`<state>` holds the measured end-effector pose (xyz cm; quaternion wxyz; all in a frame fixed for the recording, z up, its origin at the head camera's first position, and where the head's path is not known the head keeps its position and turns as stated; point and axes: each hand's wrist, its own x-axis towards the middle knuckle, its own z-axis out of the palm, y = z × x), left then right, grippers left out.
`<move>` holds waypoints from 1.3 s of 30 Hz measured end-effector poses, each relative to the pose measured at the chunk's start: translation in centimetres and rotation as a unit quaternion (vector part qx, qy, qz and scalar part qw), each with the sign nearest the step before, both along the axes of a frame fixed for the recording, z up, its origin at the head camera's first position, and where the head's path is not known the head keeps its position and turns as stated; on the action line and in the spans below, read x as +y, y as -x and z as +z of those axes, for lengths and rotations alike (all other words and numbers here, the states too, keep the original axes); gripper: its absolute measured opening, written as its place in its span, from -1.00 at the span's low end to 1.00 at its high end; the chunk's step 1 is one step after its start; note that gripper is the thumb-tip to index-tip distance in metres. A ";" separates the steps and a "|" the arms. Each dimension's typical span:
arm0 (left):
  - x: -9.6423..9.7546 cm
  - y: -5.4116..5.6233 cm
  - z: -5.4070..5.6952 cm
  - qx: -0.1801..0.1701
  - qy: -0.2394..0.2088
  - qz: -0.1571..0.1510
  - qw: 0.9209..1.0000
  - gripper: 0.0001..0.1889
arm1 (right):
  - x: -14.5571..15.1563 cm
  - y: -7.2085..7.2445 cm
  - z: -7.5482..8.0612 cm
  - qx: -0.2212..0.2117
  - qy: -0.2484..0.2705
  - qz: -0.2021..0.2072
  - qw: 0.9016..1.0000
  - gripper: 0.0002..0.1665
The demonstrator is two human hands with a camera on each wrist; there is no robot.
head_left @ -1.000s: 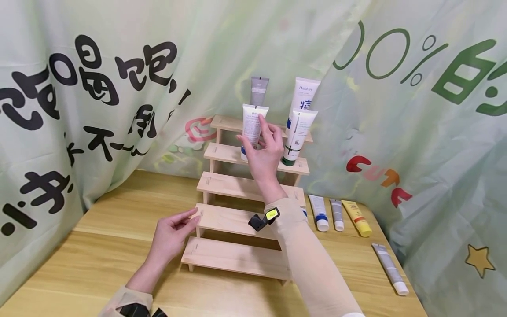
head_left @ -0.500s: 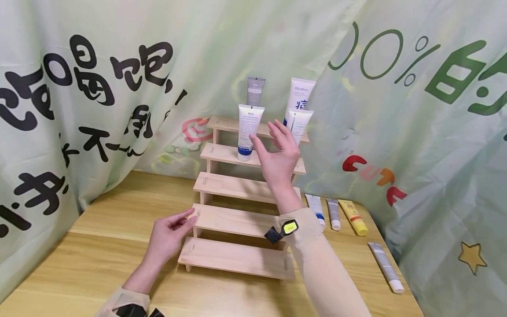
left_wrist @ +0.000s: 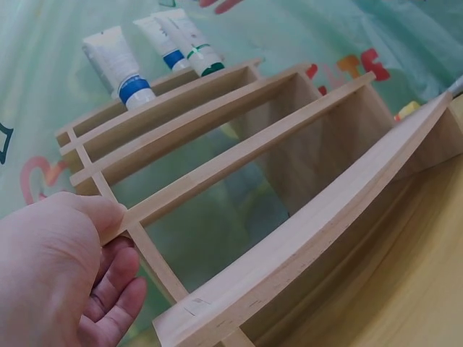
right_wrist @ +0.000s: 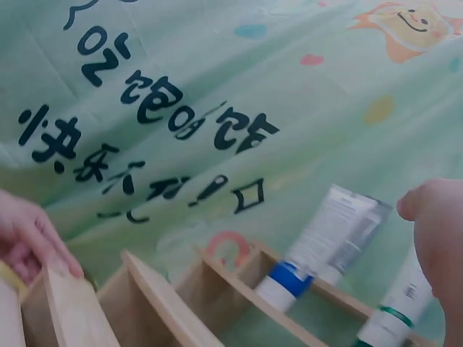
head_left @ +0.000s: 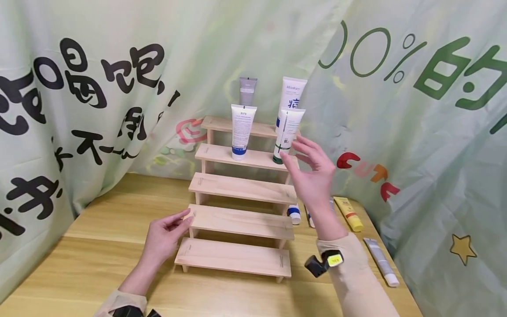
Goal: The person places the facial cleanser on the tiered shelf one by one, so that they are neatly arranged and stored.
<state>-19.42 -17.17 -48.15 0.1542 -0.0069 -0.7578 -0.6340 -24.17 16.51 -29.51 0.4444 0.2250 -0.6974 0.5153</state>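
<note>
My left hand (head_left: 163,237) pinches the left end of a step on the five-tier wooden display rack (head_left: 237,220); in the left wrist view the thumb lies over the board, with curled fingers below. On the second-highest step, a white tube with a blue band (head_left: 243,132) stands upright at the left. A white tube with a green cap (head_left: 286,136) stands at the right. My right hand (head_left: 314,176) is beside that tube, fingers loosely bent and holding nothing, its thumb overlapping the tube's base in the head view. Behind, on the top step, stand a grey tube (head_left: 247,90) and a taller white tube (head_left: 292,90).
Right of the rack, several tubes lie on the wooden table (head_left: 99,255): a blue-banded one (head_left: 293,214), a yellow one (head_left: 349,213) and a grey one (head_left: 381,262) nearer the edge. The right forearm partly hides others. A printed curtain (head_left: 198,53) hangs behind.
My right hand has let go of the blue-banded tube, leaving it standing on the step, and moved right past the green-capped tube. My left hand keeps its grip on the rack.
</note>
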 end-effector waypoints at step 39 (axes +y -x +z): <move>0.0 0.2 0.0 0.006 -0.006 -0.010 1.000 -0.66 | 24.4 -7.0 -15.1 -0.284 -0.096 -0.211 0.931 -0.43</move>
